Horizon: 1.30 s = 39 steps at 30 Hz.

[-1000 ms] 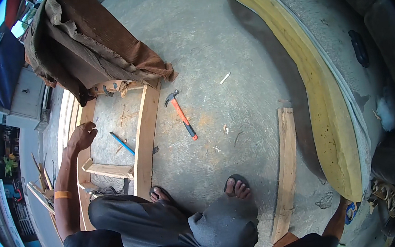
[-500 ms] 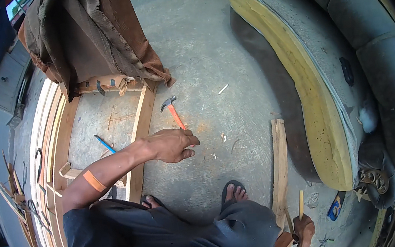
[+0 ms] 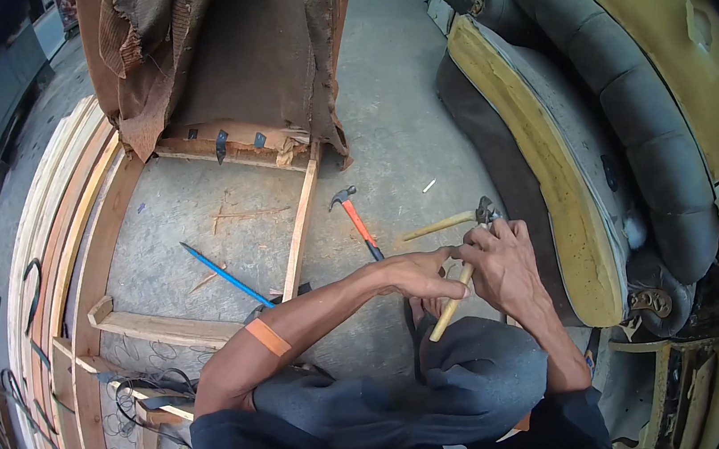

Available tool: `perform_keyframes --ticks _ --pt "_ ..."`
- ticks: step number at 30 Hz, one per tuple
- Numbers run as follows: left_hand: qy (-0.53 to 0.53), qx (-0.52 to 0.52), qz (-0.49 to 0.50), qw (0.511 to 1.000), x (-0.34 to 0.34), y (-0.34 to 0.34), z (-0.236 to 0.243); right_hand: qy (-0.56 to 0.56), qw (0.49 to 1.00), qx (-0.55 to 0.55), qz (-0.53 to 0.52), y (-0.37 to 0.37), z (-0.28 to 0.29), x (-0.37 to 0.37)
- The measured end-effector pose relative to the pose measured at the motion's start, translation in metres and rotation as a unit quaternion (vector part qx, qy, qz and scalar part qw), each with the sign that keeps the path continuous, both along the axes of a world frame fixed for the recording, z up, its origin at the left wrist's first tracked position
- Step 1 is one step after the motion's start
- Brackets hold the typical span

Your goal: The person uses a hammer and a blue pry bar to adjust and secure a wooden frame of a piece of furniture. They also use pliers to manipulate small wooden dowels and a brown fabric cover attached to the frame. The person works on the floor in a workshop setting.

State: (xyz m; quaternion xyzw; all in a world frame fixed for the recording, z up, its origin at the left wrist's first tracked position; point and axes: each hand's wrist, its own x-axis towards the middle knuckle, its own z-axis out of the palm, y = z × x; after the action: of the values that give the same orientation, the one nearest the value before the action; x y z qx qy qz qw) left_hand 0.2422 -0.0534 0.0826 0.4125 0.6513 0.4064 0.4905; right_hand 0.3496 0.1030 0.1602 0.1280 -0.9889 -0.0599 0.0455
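Observation:
Low in front of me, my right hand [image 3: 508, 264] grips a cutter-like tool with a dark metal head [image 3: 485, 209] and two long yellow handles [image 3: 432, 226], which are spread apart. My left hand [image 3: 424, 272] meets it from the left, its fingers and thumb closed at the lower handle; part of the grip is hidden. On the concrete behind my hands lies a claw hammer [image 3: 352, 212] with an orange and black handle. A blue bar [image 3: 228, 273] rests inside the wooden frame [image 3: 301, 223] at left, near some dark straps and wire.
Brown torn upholstery [image 3: 245, 59] covers the frame's far end. Long wooden strips [image 3: 50, 226] run along the left. To the right stand a curved yellow foam-edged cushion [image 3: 568, 226] and a grey padded sofa part [image 3: 629, 119]. A small white stick [image 3: 429, 186] lies on the floor.
My right hand has risen from low at the right, bringing the yellow-handled tool up to the middle. My left hand has moved right to meet it. The view has shifted.

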Motion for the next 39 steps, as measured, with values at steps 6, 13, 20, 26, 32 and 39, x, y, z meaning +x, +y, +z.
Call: perform_keyframes --ticks 6,13,20,26,32,39 --pt "0.035 -0.020 0.359 0.933 -0.008 -0.035 0.000 0.103 0.894 -0.435 -0.025 -0.030 -0.055 -0.057" --pt "-0.110 -0.041 0.407 0.906 -0.055 -0.043 -0.025 -0.289 0.319 -0.897 -0.101 -0.035 -0.210 -0.122" --pt "0.383 -0.046 0.456 0.802 -0.067 -0.051 -0.072 -0.368 0.136 -0.900 -0.188 -0.063 -0.234 -0.158" --pt "0.385 -0.185 0.447 0.786 -0.058 -0.113 -0.114 -0.331 0.509 -0.749 -0.265 -0.052 -0.281 -0.228" --pt "0.362 -0.230 0.418 0.801 -0.003 -0.153 -0.217 -0.181 0.765 -0.580 -0.214 -0.094 -0.297 -0.261" --pt "0.248 -0.295 0.429 0.817 0.000 -0.140 -0.211 -0.146 0.793 -0.526 -0.271 -0.121 -0.290 -0.260"
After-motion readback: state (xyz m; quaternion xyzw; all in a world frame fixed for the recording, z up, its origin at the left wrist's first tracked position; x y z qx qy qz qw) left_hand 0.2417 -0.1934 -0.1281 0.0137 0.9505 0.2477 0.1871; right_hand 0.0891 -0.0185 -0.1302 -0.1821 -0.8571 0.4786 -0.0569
